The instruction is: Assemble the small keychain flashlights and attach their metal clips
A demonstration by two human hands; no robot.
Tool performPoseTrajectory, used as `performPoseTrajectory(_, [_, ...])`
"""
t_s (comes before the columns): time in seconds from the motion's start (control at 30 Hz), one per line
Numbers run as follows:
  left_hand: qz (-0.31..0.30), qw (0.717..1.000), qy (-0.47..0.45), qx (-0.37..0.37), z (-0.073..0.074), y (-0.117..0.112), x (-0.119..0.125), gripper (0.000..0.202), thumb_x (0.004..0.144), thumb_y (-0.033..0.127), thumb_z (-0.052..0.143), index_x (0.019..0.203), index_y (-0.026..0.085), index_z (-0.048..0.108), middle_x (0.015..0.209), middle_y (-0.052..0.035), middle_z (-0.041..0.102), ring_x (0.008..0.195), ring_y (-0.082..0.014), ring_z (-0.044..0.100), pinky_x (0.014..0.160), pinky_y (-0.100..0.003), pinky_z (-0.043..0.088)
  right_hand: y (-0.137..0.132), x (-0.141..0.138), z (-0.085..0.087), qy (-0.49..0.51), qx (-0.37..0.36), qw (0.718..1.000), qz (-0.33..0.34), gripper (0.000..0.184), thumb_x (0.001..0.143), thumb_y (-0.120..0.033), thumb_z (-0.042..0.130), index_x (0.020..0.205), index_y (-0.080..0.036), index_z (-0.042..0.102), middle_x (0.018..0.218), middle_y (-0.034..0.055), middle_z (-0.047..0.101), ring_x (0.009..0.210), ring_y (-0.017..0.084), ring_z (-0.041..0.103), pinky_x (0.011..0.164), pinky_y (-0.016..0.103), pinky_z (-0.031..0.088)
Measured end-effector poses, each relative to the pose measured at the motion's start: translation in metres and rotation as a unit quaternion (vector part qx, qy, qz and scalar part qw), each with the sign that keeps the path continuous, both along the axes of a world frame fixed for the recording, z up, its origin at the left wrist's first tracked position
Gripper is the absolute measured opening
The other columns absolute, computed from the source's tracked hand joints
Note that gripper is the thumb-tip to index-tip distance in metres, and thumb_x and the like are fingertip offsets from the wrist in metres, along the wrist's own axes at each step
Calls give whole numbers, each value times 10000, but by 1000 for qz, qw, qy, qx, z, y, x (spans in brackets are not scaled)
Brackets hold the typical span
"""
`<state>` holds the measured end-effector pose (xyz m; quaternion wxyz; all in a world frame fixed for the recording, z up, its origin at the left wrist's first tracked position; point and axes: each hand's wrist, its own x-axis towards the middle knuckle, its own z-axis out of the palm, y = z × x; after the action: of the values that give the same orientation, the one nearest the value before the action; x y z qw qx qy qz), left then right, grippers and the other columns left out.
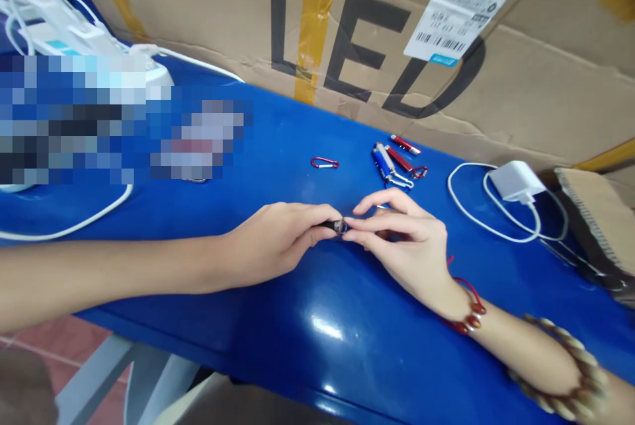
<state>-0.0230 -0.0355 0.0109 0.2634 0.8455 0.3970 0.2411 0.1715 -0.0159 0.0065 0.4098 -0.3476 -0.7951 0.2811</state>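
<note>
My left hand (278, 233) is closed around a small black keychain flashlight (338, 226), whose silver end with a ring pokes out past the thumb and finger. My right hand (409, 230) pinches at that ring end with thumb and forefinger, its other fingers bent. Most of the black body is hidden in my left hand. Beyond the hands lies a red carabiner clip (325, 162). To its right is a loose group: a blue keychain flashlight (382, 164), a silver one beside it, and two red keychain flashlights (405, 145).
A blue table (278, 147) bears everything. A large cardboard box (208, 8) marked LED stands along the back. On the right are a white charger (516, 180) with a looped cable and a fringed brown cloth (595, 220). White cables and blurred-out items occupy the left.
</note>
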Motion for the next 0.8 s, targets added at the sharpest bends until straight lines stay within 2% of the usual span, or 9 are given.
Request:
performPoseTrajectory(0.1, [-16, 1000, -3, -6, 1, 0, 0, 192, 891, 188, 360, 946, 187, 545, 813, 35, 615, 731, -102, 585, 648, -172, 388, -1, 1, -1, -11, 36, 999, 2, 68, 692, -176, 705, 717, -240, 705, 859, 17, 588, 747, 127, 555, 487, 223, 446])
performPoseTrajectory(0.3, [-33, 999, -8, -10, -1, -1, -1, 149, 892, 201, 391, 903, 185, 538, 784, 42, 605, 711, -98, 583, 613, -165, 371, -5, 2, -4, -26, 66, 997, 13, 53, 728, -190, 675, 705, -237, 686, 845, 16, 584, 703, 120, 544, 496, 239, 443])
performPoseTrajectory(0.43, [-35, 999, 0, -13, -1, -2, 0, 140, 886, 201, 389, 904, 182, 526, 789, 35, 600, 715, -107, 584, 617, -174, 377, -7, 2, -4, -34, 57, 998, 24, 50, 739, -195, 663, 700, -223, 677, 824, 5, 572, 622, 89, 524, 479, 226, 426])
performPoseTrajectory(0.63, [-43, 998, 34, -40, 1, -4, 0, 138, 889, 207, 367, 903, 182, 502, 812, 9, 611, 751, -139, 595, 659, -215, 404, -8, 0, 0, -24, 63, 996, 51, 91, 721, -130, 668, 659, -196, 660, 770, 5, 552, 634, 93, 528, 512, 227, 426])
performPoseTrajectory(0.8, [-30, 998, 41, -49, 2, -5, 0, 94, 885, 199, 370, 903, 189, 462, 851, -14, 623, 794, -165, 608, 685, -247, 431, -8, -4, 0, -8, 39, 997, 59, 108, 717, -118, 663, 628, -174, 639, 753, 9, 537, 581, 78, 500, 454, 205, 388])
